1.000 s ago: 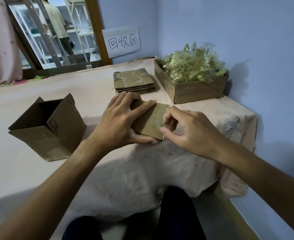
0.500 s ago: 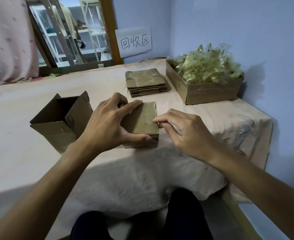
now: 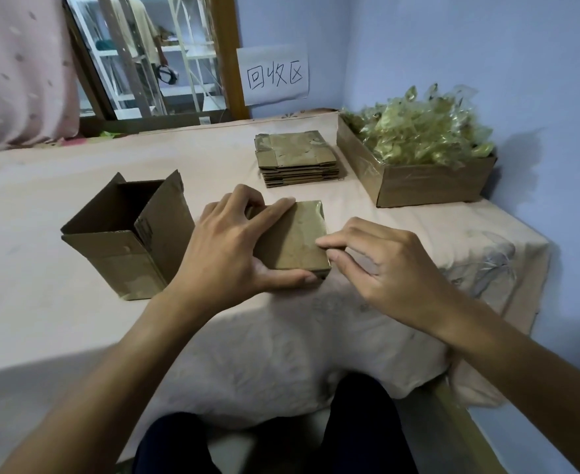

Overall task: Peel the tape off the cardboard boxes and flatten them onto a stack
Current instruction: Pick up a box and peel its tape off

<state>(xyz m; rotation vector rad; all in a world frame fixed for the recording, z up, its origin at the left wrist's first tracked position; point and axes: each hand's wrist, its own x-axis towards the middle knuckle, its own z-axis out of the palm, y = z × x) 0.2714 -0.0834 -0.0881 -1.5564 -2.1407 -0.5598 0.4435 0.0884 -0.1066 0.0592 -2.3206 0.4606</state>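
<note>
I can read only one text here: three black handwritten characters, 回收区, on a white paper sign (image 3: 274, 75). The sign is stuck on the blue wall (image 3: 418, 46), just beside the wooden window frame (image 3: 228, 56), behind the stack (image 3: 297, 159).

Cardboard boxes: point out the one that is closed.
The small box held between the left hand and right hand. The box beside it has raised flaps; the far box holds crumpled tape; the stack lies flat.
</note>
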